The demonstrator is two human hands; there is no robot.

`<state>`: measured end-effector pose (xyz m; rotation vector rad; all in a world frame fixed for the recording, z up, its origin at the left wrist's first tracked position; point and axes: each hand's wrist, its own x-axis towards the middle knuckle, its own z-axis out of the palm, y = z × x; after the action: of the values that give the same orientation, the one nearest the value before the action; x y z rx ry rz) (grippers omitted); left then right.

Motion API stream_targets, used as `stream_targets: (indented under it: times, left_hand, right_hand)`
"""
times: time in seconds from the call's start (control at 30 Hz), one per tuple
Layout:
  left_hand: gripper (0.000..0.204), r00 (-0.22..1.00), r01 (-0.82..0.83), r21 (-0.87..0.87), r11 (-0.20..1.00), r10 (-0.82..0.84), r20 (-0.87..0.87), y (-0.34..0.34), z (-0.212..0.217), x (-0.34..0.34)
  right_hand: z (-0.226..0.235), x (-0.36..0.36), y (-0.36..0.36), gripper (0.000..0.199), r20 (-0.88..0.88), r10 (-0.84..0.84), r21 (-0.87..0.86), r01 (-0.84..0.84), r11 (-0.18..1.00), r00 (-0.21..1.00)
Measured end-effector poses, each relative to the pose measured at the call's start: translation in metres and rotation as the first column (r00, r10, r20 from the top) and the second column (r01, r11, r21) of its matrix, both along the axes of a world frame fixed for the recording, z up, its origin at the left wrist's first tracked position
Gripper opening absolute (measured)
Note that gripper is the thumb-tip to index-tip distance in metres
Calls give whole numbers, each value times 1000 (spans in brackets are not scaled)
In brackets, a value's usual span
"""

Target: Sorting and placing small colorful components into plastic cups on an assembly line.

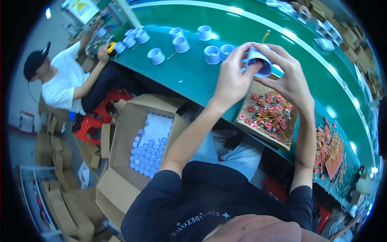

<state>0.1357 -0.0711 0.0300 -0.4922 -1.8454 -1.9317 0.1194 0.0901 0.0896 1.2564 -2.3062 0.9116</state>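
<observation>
Fingers (282,54) wrap bobbin (260,64), thumb seemingly inside.

Green conveyor belt (189,72), white plastic housings (180,44), tray of red coils (268,115)

1. A long green conveyor belt (189,76) curves across the room, glare from overhead lights on its surface.
2. Red plastic stools (100,115) stand beside it on a grey floor (24,145).
3. Flattened cardboard (60,201) lies piled at the lower left.
4. An open cardboard box (133,121) sits beside the stools.
</observation>
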Motion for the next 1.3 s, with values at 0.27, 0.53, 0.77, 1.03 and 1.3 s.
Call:
stream_targets:
  times: [0.27, 0.53, 0.77, 1.03, 1.3]
  left_hand:
    - [43, 943, -301, -240, 923, 251, -217, -3, -6, -4]
    - [43, 962, -241, -345, 907, 175, -212, -13, -2, 4]
    - [51, 962, 266, -195, 944, -248, 114, -51, -2, 7]
    - [47, 935, 326, 247, 913, -350, 57, -62, -12, 12]
    - [17, 926, -379, -120, 918, 375, -53, -90, -24, 18]
  right_hand:
    - [-22, 2, -19, 67, -18, -156, -10, 156, 988, 988]
    - [-24, 9, -23, 65, 78, -136, -34, 139, 990, 988]
    - [-23, 6, -19, 82, 402, 129, -142, -77, 987, 906]
    - [-28, 3, -19, 81, 487, 131, -67, -112, 991, 863]
    - [-29, 8, -28, 77, 518, 110, -115, -58, 992, 848]
